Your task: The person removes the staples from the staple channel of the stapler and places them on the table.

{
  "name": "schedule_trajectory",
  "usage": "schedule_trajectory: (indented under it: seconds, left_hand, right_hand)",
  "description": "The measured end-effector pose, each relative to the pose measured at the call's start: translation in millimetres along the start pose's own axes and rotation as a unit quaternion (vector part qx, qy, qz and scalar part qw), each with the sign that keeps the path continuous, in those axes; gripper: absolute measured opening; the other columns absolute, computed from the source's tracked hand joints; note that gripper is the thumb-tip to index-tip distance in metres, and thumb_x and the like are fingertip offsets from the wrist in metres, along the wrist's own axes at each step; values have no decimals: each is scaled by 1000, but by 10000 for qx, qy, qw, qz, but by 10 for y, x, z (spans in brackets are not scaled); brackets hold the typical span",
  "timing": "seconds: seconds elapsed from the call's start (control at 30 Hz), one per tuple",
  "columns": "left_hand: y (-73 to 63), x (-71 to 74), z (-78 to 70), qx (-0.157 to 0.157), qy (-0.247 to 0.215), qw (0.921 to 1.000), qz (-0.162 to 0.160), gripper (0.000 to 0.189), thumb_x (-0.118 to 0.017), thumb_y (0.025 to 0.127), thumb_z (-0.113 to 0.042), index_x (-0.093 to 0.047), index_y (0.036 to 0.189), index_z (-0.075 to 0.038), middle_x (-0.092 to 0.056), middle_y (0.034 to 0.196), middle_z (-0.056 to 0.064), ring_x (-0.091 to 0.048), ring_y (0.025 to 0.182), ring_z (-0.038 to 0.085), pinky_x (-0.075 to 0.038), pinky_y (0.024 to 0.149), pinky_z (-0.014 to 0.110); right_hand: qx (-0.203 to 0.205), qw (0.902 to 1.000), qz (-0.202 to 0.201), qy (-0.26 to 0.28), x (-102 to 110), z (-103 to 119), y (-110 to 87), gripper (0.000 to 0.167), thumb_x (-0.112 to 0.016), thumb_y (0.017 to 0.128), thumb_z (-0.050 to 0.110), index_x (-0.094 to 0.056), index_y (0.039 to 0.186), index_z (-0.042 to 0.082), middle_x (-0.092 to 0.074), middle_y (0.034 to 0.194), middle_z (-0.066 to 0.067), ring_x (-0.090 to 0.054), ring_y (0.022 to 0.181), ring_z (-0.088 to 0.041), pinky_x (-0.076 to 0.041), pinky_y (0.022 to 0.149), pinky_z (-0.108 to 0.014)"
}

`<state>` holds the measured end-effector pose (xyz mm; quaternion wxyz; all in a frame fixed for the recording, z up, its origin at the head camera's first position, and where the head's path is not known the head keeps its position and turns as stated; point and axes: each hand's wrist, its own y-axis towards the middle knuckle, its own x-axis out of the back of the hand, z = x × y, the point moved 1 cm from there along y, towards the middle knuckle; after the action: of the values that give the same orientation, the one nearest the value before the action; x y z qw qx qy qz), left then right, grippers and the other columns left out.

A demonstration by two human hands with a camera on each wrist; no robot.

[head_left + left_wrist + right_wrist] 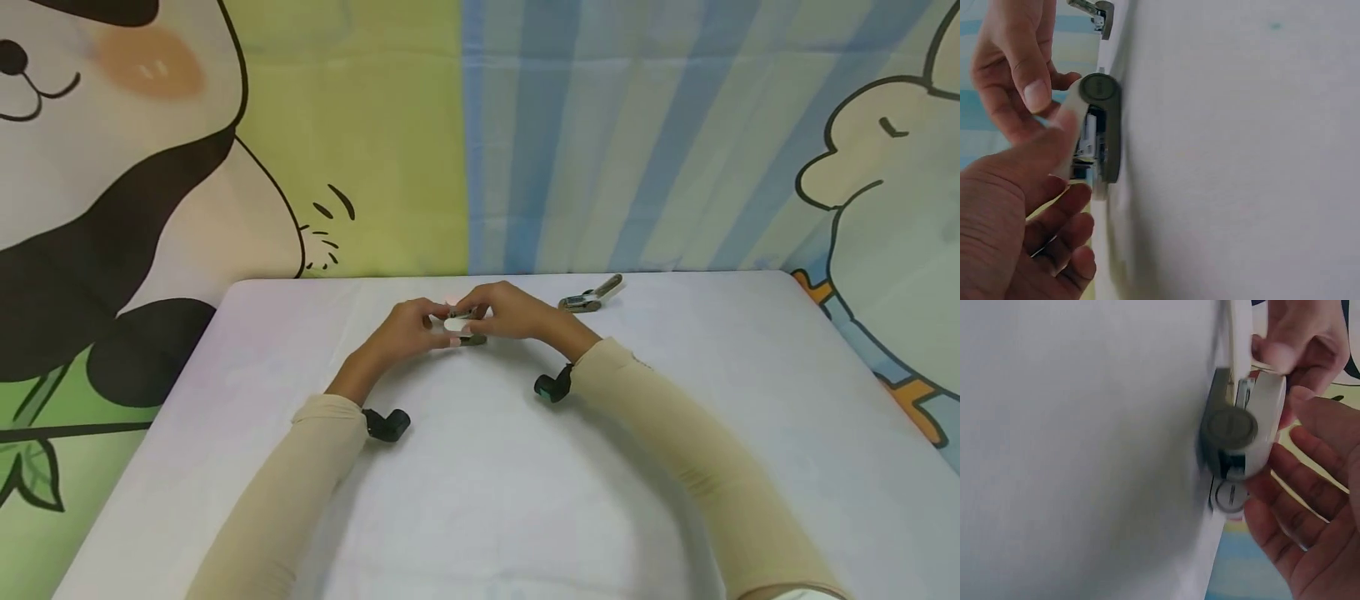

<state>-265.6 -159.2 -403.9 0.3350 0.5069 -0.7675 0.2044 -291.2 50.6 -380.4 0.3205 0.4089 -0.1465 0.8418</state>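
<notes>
We see one stapler, with a pale off-white cap, a dark grey base and a round grey disc at its hinge. It stands gaping like a wedge, cap raised above base at the left end and hinge to the right, so that we can see the metal parts between them. We find it low over the table, closer to the far edge than the near one and slightly left of that far edge's middle.
</notes>
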Motion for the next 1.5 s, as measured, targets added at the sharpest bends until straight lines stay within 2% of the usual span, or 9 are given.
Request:
schedule_trajectory:
  seconds: [0.17,0.33,0.43,0.6,0.73,0.93,1.2,1.3,1.5]
  left_hand:
    - [-12,-102,35,-94,-58,9999,16,32,-80,82,-18,-73,109,-5,-63,88,7,-53,75,19,-43,66,32]
    - [-37,-137,51,-56,-10,9999,-156,21,-81,81,-18,-72,95,-4,-62,86,4,-53,77,18,-43,70,32]
    - [-57,-172,40,-213,-72,9997,-26,20,-81,81,-19,-70,91,-6,-61,82,3,-53,76,17,-43,69,33]
    - [-158,-238,-21,-510,-167,9979,354,19,-80,83,-21,-69,91,-8,-62,82,0,-54,75,15,-45,68,32]
    - [-268,-272,-86,-461,-107,9971,588,19,-80,83,-22,-66,87,-10,-60,78,-1,-52,72,13,-44,64,30]
    - [-411,-316,-264,-497,-134,9926,1097,20,-81,81,-17,-63,83,-10,-54,73,0,-49,66,13,-41,59,30]
    - [-633,-493,-418,-679,-283,9908,1133,32,-83,78,-18,-52,72,-12,-48,68,-4,-44,62,8,-37,55,26]
    - [-692,-524,-464,-708,-329,9906,1121,31,-84,77,-16,-54,73,-12,-48,67,-4,-45,61,8,-38,53,25]
    - [-730,-542,-496,-842,-263,9874,1314,19,-84,77,-17,-65,76,-15,-51,72,-2,-47,64,10,-40,56,26]
  right_hand:
    - [-78,9994,10,-324,-104,61,78,44,-72,90,17,-61,131,7,-62,128,-7,-61,107,-17,-46,91,-30]
    - [-45,9979,99,-639,-139,115,63,40,-71,91,21,-64,129,9,-55,137,-4,-58,112,-14,-45,91,-27]
    - [69,9966,156,-805,-151,150,-32,35,-69,93,22,-65,126,10,-53,139,-4,-58,114,-14,-45,89,-28]
    - [256,9946,138,-999,-210,229,-237,31,-67,94,19,-64,124,13,-63,124,-1,-59,102,-11,-45,84,-27]
    - [716,9889,102,-1298,-288,317,-387,34,-65,95,16,-63,130,16,-65,113,0,-59,92,-10,-46,78,-25]
    - [1191,9822,99,-1447,-372,454,-637,32,-65,94,10,-67,125,19,-62,101,0,-57,78,-9,-45,68,-20]
    - [1518,9671,38,-2043,-474,608,-925,32,-66,92,5,-65,121,17,-60,99,-2,-53,72,-11,-44,65,-19]
    - [1605,9627,-120,-2176,-506,664,-993,30,-68,91,3,-64,119,14,-60,98,-2,-53,71,-11,-44,65,-19]
    - [1593,9715,-347,-1722,-528,658,-1112,32,-68,90,2,-63,120,13,-60,103,0,-55,77,-8,-45,68,-17]
